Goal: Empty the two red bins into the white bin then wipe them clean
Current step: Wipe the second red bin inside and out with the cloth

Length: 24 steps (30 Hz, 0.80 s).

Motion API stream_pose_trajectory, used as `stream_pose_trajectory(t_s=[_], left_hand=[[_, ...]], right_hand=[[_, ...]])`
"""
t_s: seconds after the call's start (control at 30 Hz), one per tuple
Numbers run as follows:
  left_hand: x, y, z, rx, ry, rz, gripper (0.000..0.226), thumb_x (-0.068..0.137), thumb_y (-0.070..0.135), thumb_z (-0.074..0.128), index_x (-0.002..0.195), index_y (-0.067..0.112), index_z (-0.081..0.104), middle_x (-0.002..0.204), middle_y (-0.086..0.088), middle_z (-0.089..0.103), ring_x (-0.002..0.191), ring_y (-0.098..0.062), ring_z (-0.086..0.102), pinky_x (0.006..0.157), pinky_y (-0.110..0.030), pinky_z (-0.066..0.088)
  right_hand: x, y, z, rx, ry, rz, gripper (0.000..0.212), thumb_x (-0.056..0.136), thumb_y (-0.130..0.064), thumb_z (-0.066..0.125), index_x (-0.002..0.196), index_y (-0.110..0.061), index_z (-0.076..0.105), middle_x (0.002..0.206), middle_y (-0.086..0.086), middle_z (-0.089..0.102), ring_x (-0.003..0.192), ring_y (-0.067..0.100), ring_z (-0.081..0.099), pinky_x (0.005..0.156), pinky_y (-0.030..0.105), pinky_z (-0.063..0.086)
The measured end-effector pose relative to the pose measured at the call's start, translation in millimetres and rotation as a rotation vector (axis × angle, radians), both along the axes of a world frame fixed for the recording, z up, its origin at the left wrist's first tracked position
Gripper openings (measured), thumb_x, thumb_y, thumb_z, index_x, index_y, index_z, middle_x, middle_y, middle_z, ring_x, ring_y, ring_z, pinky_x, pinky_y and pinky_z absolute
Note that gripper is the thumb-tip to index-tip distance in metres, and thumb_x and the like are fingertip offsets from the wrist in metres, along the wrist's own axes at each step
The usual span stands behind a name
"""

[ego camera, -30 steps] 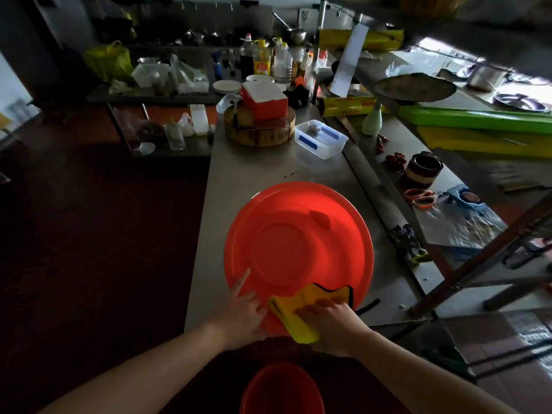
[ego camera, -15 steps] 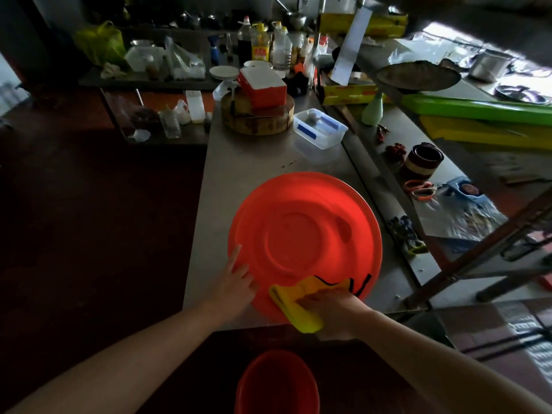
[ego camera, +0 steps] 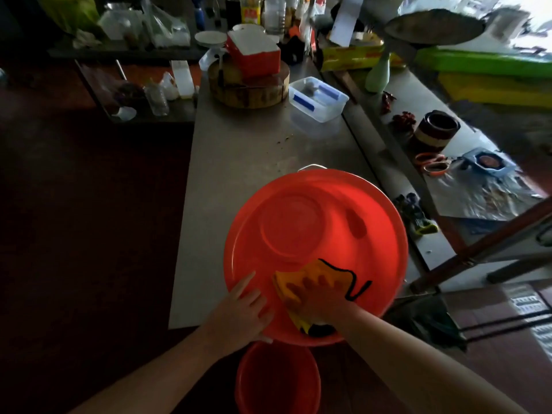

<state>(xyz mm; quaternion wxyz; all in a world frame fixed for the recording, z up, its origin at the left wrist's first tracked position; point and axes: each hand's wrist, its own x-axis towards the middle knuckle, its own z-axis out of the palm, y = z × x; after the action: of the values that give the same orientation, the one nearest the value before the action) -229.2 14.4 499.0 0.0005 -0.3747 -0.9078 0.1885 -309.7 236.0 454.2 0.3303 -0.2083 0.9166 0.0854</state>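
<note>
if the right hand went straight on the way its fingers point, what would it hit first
Likely the raised round centre of the red bin, just ahead of the right hand and the yellow cloth under it, though depth is unclear.

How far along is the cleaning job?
The large red bin lies upside down on the table, so it looks emptied. In hand: the right hand presses a yellow cloth on its underside while the left hand steadies it. Possibly left: the second red bin below.
</note>
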Motion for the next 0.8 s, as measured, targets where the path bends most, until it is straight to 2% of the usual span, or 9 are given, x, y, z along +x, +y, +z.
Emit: stream_pose_trajectory(t_s=[0.2,0.27,0.3,0.33,0.5,0.6,0.67,0.73,0.8], left_hand=[[-4.8,-12.3,-31.9,0.023,0.100,-0.107,0.062,0.067,0.075,0.072,0.101,0.024,0.076,0.092,0.002,0.070,0.091,-0.019,0.066,0.107,-0.051,0.035],[-4.2,-15.3,-35.8,0.033,0.122,-0.136,0.056,0.069,0.069,0.076,0.102,0.023,0.076,0.094,0.002,0.072,0.092,-0.020,0.066,0.103,-0.049,0.036],[-3.4,-16.6,-35.8,0.038,0.136,-0.147,0.055,0.071,0.067,0.074,0.103,0.022,0.076,0.094,0.002,0.072,0.092,-0.020,0.066,0.101,-0.048,0.039],[-2.0,-17.3,-35.5,0.046,0.148,-0.155,0.054,0.075,0.067,0.069,0.103,0.021,0.076,0.095,0.002,0.072,0.092,-0.020,0.066,0.100,-0.047,0.043],[4.3,-7.1,-34.6,0.166,0.219,-0.216,0.040,0.094,0.026,0.037,0.097,0.018,0.076,0.089,0.000,0.072,0.085,-0.022,0.066,0.091,-0.042,0.046],[1.0,2.7,-29.6,0.175,0.255,-0.259,0.039,0.096,0.029,0.038,0.095,0.020,0.076,0.088,0.002,0.071,0.084,-0.020,0.065,0.085,-0.037,0.052],[-2.3,7.4,-25.7,0.182,0.284,-0.302,0.037,0.098,0.029,0.039,0.093,0.021,0.075,0.088,0.002,0.070,0.083,-0.020,0.064,0.084,-0.037,0.053],[-2.7,12.0,-24.0,0.200,0.296,-0.338,0.039,0.100,0.024,0.037,0.090,0.019,0.074,0.086,0.000,0.068,0.080,-0.021,0.062,0.080,-0.036,0.054],[-0.1,14.7,-24.5,0.207,0.296,-0.355,0.044,0.101,0.024,0.033,0.090,0.019,0.075,0.084,0.000,0.069,0.078,-0.021,0.062,0.078,-0.035,0.055]], right_hand=[[-19.0,-19.1,-48.1,-0.132,0.033,-0.425,0.061,0.100,-0.064,0.032,0.156,-0.042,0.024,0.162,0.007,0.026,0.148,0.043,0.020,0.114,0.067,0.009],[-31.7,-12.4,-56.7,-0.069,0.242,-0.583,0.054,0.101,-0.049,0.041,0.151,-0.030,0.043,0.155,0.024,0.038,0.138,0.056,0.035,0.112,0.069,0.014],[-38.4,-6.5,-54.2,-0.134,0.170,-0.586,0.050,0.099,-0.052,0.036,0.147,-0.038,0.046,0.152,0.024,0.042,0.135,0.054,0.040,0.111,0.069,0.020],[-39.8,4.4,-55.7,-0.161,0.176,-0.366,0.051,0.098,-0.057,0.032,0.143,-0.043,0.051,0.153,0.019,0.043,0.137,0.048,0.042,0.110,0.070,0.024],[-81.2,43.2,-56.7,0.008,0.344,-0.086,0.053,0.104,-0.052,0.035,0.152,-0.030,0.038,0.163,0.007,0.026,0.152,0.029,0.014,0.119,0.051,-0.009],[-73.4,45.8,-55.2,-0.024,0.307,-0.064,0.052,0.105,-0.049,0.035,0.152,-0.027,0.040,0.164,0.011,0.023,0.153,0.033,0.009,0.116,0.051,-0.014],[-52.3,29.6,-54.9,-0.019,0.423,-0.043,0.058,0.106,-0.055,0.020,0.151,-0.028,0.043,0.162,0.023,0.011,0.149,0.044,0.005,0.117,0.055,-0.010],[-24.8,5.7,-54.2,-0.100,0.481,-0.160,0.069,0.102,-0.058,-0.002,0.161,-0.025,0.008,0.161,0.028,-0.016,0.148,0.046,-0.012,0.116,0.055,-0.014],[-19.2,-14.5,-64.8,-0.249,0.235,-0.212,0.067,0.101,-0.065,0.011,0.158,-0.039,-0.009,0.167,0.009,-0.018,0.152,0.039,-0.015,0.118,0.064,-0.009]])
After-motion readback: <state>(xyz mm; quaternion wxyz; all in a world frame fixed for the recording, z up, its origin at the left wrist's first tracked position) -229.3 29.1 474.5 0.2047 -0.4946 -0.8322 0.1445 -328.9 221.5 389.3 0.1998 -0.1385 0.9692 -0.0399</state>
